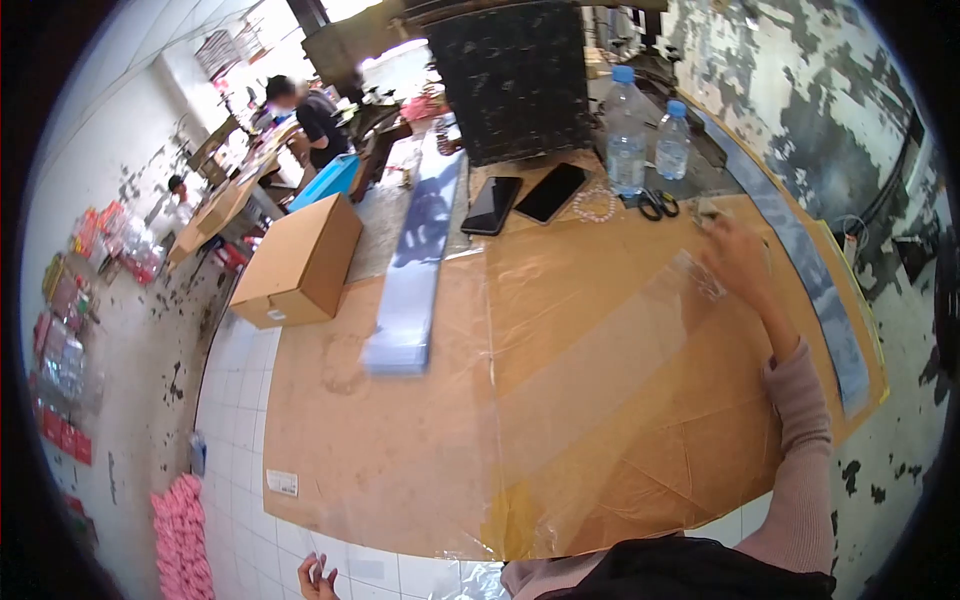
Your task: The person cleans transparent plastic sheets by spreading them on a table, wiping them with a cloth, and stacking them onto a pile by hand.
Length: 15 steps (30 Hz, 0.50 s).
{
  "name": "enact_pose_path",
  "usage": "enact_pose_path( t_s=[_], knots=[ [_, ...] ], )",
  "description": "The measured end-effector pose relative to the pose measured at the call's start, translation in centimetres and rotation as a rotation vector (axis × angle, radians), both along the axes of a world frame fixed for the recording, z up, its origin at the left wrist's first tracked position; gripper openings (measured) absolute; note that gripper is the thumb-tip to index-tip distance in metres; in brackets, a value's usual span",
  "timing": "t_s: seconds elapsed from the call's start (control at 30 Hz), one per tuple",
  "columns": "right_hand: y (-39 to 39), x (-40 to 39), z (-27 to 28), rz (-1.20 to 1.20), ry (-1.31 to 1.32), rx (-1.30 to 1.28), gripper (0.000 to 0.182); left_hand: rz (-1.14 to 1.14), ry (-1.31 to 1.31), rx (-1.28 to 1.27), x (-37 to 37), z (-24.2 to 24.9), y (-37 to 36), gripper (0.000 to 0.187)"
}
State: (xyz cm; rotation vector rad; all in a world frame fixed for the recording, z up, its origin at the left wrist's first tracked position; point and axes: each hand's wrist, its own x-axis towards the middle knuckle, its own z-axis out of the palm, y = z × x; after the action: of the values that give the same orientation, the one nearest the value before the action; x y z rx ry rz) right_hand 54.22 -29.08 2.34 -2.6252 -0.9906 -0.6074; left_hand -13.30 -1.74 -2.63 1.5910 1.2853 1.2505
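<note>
My right hand (735,258) reaches over the far right of the cardboard-covered table (380,440), its fingers closed at a small greyish thing I cannot make out. A clear plastic strip (600,385) stretches diagonally across the cardboard, its upper end beside that hand. My left hand (318,577) hangs low beyond the table's near edge, fingers curled but apart and holding nothing. Left of the middle lies a long stack of bluish-white strips (408,310). Black scissors (658,205) rest just left of my right hand.
Two phones (491,205) (553,193), a bead bracelet (594,204) and two water bottles (626,135) (673,143) stand or lie before a black machine (512,80). A cardboard box (300,262) sits at left. Another person (322,128) works farther back.
</note>
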Motion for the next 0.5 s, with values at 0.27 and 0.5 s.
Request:
enact_pose_path(
  t_s=[0.27,0.5],
  knots=[
    [1.7,-1.2,0.1,0.2,0.372,-0.086,0.028,0.031,-0.394,-0.109,-2.6,-1.5,2.8,0.011],
    [10.9,-7.2,8.6,0.696,0.645,0.059,0.012,0.638,-0.829,0.095,-21.1,-10.1,-0.6,0.03]
  ],
)
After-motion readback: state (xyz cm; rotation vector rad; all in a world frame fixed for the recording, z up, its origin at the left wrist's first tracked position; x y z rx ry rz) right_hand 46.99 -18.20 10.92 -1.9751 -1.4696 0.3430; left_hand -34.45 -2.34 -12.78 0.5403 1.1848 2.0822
